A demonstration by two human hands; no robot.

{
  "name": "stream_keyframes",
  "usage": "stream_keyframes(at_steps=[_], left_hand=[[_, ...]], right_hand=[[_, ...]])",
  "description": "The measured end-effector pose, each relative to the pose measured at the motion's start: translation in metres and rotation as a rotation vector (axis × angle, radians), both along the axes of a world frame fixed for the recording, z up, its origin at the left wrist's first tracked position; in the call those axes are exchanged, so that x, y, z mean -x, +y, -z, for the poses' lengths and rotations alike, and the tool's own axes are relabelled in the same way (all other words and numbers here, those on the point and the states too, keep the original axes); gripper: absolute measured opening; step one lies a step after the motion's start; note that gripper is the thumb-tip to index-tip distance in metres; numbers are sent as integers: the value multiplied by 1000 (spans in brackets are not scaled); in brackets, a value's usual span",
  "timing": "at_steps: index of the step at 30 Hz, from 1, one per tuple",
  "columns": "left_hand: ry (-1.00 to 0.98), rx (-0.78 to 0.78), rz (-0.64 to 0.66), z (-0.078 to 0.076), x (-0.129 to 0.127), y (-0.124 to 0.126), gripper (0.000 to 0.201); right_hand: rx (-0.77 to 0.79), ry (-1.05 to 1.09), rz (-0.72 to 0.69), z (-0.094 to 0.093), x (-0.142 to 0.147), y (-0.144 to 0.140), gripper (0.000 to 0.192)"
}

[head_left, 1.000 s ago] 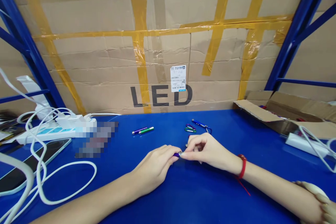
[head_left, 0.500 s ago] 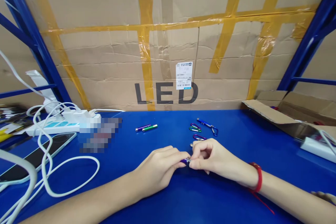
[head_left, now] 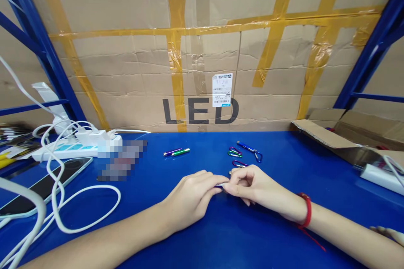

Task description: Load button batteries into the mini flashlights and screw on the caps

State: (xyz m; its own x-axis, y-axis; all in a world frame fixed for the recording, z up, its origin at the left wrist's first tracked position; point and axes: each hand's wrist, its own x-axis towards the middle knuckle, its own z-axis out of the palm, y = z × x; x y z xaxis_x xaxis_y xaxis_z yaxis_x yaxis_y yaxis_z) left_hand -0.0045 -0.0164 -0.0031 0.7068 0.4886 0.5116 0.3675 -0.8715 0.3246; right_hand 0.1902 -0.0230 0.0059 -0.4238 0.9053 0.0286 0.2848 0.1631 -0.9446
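My left hand [head_left: 195, 197] is closed, its thumb and forefinger pinching a small purple metal tube [head_left: 219, 185] with a silvery end; most of it is hidden in the fingers. Against that silvery end press the thumb and forefinger of my right hand [head_left: 249, 185], so the two hands nearly meet over the table. Just behind the right hand lie a purple carabiner [head_left: 239, 164] and a partly covered silvery tip [head_left: 230, 172]. Farther back are a green carabiner [head_left: 235, 154] and a blue tube [head_left: 245, 146] with a blue carabiner [head_left: 259, 156] at its end. A purple tube [head_left: 172, 152] and a green tube [head_left: 181, 152] lie side by side, left of these.
On the left are white cables [head_left: 57, 201], a phone [head_left: 47, 185], a power strip [head_left: 72, 149] and a pixelated item [head_left: 123, 160]. An open cardboard box [head_left: 331, 138] and a white block [head_left: 381, 178] stand right. A large carton [head_left: 132, 80] closes off the back.
Both hands have shifted slightly, and less of the purple tube shows between them now. The things lying on the table have stayed where they were.
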Motion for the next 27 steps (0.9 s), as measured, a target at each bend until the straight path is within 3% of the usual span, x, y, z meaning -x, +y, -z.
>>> stream_keyframes(at_steps=[3, 7, 14, 27], left_hand=[[-69, 72, -75, -1, -1, -1, 21], [-74, 80, -144, -2, -2, -1, 19], [-29, 101, -144, -5, -2, -3, 19], [20, 124, -90, -5, -1, -4, 20]], right_hand=[[-88, -27, 71, -1, -2, 3, 41], [-331, -40, 174, -3, -6, 5, 31], [-669, -106, 131, -7, -6, -2, 14], [-703, -115, 150, -5, -6, -2, 14]])
